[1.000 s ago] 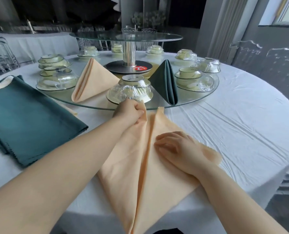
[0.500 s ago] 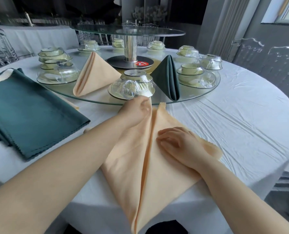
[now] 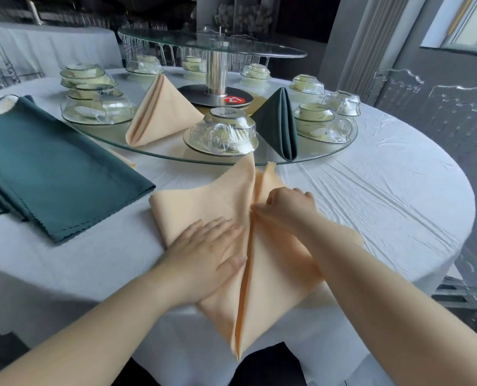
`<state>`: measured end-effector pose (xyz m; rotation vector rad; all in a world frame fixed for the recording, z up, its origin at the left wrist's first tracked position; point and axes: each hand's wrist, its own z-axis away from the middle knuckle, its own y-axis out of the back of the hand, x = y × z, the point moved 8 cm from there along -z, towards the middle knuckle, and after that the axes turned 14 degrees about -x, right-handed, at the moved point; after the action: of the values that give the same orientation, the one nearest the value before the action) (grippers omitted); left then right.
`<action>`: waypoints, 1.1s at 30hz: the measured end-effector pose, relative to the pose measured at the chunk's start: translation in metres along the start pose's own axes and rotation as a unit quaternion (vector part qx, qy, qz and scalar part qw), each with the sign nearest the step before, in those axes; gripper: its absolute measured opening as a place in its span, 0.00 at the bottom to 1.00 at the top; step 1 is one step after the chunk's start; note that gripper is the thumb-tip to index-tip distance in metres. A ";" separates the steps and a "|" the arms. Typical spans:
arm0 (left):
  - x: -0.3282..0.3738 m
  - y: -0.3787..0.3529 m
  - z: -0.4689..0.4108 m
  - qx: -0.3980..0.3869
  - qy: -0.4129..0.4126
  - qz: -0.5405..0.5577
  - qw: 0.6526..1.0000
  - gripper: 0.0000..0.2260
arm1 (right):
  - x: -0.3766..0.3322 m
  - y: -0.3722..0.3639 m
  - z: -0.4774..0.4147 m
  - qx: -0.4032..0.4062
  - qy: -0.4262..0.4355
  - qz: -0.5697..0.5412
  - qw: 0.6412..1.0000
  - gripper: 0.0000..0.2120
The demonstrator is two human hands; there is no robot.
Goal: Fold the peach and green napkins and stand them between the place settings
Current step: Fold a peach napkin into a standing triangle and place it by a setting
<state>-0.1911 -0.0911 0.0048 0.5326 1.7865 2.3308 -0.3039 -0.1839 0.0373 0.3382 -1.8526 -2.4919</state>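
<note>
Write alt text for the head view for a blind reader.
A left hand presses a peach napkin flat on a white table while the right hand pinches its centre fold. Behind, a standing peach napkin and green napkin sit on a glass turntable.

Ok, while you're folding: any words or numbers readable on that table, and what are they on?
"21": white digits on the red round sticker, on the turntable's dark base.
Dark print on the foot of the wrapped upturned bowl: too blurred to read.
Dark mark on the cup right of the standing green napkin: too small to read.
Flat peach napkin: no text.
</note>
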 end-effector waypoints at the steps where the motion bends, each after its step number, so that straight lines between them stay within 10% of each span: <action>1: 0.001 0.000 0.000 -0.002 0.000 -0.008 1.000 0.56 | -0.003 0.000 -0.001 0.000 -0.006 0.014 1.000 0.18; 14: 0.000 0.002 -0.002 -0.001 -0.002 0.000 1.000 0.61 | -0.020 0.006 -0.006 0.053 0.037 0.009 0.998 0.12; 20: 0.003 0.009 0.001 0.039 -0.023 0.028 0.999 0.45 | -0.021 -0.002 -0.009 0.021 0.071 -0.043 0.996 0.13; 25: 0.011 0.015 0.017 0.055 -0.042 0.011 0.998 0.58 | -0.013 0.003 0.006 -0.001 0.177 -0.175 0.968 0.10; 33: 0.041 -0.009 0.027 0.003 -0.089 -0.027 0.996 0.51 | -0.017 -0.012 0.032 0.025 0.254 -0.050 0.966 0.14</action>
<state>-0.2197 -0.0507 0.0094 0.6604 1.7067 2.1684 -0.2919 -0.1479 0.0374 0.9869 -1.7117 -2.1324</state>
